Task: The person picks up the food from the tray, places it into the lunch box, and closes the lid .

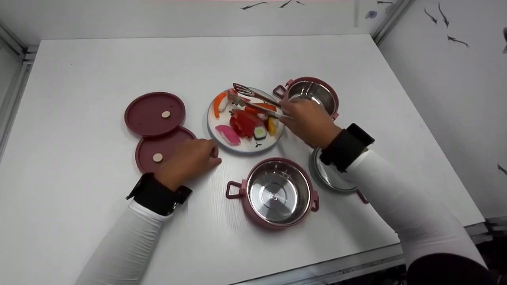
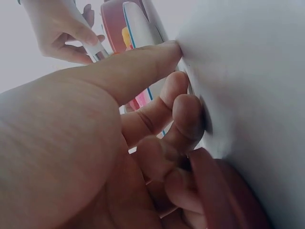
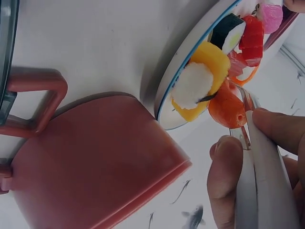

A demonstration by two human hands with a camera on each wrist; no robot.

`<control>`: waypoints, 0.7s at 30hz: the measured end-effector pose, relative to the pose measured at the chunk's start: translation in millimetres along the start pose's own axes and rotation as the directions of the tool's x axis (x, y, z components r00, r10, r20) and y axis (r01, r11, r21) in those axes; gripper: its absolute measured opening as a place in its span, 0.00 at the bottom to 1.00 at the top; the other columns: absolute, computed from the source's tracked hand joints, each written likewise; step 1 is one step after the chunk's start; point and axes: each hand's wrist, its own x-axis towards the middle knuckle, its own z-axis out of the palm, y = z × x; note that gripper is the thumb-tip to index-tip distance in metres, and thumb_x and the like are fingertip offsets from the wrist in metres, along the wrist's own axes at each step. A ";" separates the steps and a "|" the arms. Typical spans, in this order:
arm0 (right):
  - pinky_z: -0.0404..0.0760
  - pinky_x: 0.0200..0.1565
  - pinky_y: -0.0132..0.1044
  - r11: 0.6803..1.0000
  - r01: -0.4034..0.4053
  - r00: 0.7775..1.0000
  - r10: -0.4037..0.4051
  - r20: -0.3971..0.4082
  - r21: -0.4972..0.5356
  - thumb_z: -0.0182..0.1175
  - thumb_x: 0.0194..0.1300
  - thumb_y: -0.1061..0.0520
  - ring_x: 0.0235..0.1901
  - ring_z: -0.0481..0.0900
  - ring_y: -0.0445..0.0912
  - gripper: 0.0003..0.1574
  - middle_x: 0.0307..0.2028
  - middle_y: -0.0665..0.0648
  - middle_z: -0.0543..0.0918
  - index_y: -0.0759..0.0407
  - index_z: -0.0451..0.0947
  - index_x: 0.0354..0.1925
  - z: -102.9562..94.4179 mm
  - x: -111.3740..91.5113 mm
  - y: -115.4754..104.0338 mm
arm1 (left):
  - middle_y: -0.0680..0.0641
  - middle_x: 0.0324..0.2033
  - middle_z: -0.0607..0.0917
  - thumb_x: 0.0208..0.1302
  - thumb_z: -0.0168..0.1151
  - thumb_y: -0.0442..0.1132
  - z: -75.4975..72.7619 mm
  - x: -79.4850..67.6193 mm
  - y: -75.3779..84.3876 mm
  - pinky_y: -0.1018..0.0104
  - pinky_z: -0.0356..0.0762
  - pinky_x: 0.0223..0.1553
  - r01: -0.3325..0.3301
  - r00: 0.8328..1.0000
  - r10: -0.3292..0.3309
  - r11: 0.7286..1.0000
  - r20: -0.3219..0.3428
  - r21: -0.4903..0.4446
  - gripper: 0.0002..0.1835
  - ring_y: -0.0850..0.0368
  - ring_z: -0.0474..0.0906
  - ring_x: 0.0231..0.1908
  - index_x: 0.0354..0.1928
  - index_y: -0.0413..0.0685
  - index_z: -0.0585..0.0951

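My right hand (image 1: 311, 122) holds a pair of serving tongs (image 1: 259, 95) with pale handles, thumb and fingers around them. The tongs reach over a white plate (image 1: 218, 136) of toy food. In the right wrist view an orange-red piece (image 3: 226, 107) lies by their metal arms; whether they grip it I cannot tell. On the plate are a pink piece (image 1: 227, 134), red pieces (image 1: 247, 122) and a sushi roll (image 1: 260, 132). My left hand (image 1: 190, 158) rests loosely curled, holding nothing, over the edge of the lower maroon lid (image 1: 146, 152), thumb by the table.
Another maroon lid (image 1: 148, 113) overlaps the lower one. A pink pot (image 1: 277, 194) with a steel inside stands in front of the plate. Behind my right hand is a smaller pot (image 1: 313, 93). A glass lid (image 1: 332, 176) lies partly under my right wrist.
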 end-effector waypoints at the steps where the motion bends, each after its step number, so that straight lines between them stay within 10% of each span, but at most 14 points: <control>1: 0.82 0.49 0.50 1.000 0.007 1.000 -0.007 -0.006 0.004 0.63 0.69 0.54 0.45 0.84 0.56 0.19 0.42 0.61 0.85 0.61 0.77 0.54 0.0 -0.2 0.3 | 0.51 0.29 0.82 0.65 0.61 0.45 -0.5 -0.5 0.1 0.60 0.71 0.35 0.002 1.000 -0.002 1.000 0.001 0.000 0.06 0.53 0.76 0.32 0.34 0.51 0.80; 13: 0.79 0.56 0.52 0.999 -0.037 0.999 0.036 0.026 0.032 0.62 0.70 0.53 0.54 0.82 0.58 0.28 0.55 0.63 0.84 0.62 0.75 0.64 -11.4 -11.4 -2.5 | 0.51 0.30 0.83 0.66 0.63 0.46 -2.6 -5.0 -1.8 0.59 0.72 0.37 0.000 1.000 0.000 1.000 0.003 0.012 0.07 0.52 0.77 0.33 0.36 0.51 0.81; 21: 0.82 0.41 0.45 0.997 -0.037 0.999 0.039 -0.024 0.073 0.66 0.66 0.51 0.36 0.82 0.50 0.25 0.40 0.56 0.87 0.56 0.79 0.59 -18.0 -27.0 -2.2 | 0.52 0.31 0.83 0.66 0.63 0.46 -3.3 -8.9 -4.4 0.59 0.72 0.38 0.007 1.000 -0.007 1.000 0.008 -0.018 0.07 0.53 0.77 0.34 0.36 0.52 0.81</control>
